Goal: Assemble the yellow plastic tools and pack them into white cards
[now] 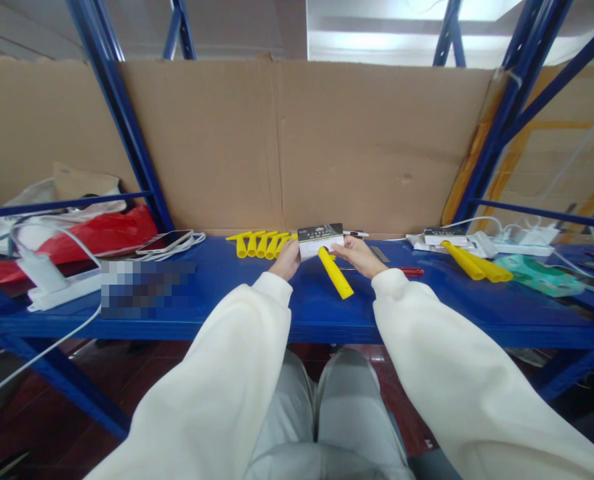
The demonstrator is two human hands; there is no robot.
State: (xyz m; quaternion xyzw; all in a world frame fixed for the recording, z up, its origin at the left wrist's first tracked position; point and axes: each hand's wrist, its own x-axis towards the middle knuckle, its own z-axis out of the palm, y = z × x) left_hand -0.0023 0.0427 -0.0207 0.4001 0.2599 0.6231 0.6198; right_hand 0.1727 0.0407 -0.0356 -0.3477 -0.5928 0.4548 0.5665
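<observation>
Cardboard (351, 147) backs the shelf (217, 283), yellow tools (262, 245) flanking hands (287, 260) and card (317, 239).

Card (319, 238) print too small to read

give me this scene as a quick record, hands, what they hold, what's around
left hand: holds left side of black-and-white card
right hand: holds card's right side
yellow piece: extends from card's lower edge toward person
beyond left hand: row of yellow pieces
farther right: two yellow pieces, green packaging
surface: blue shelf
</observation>
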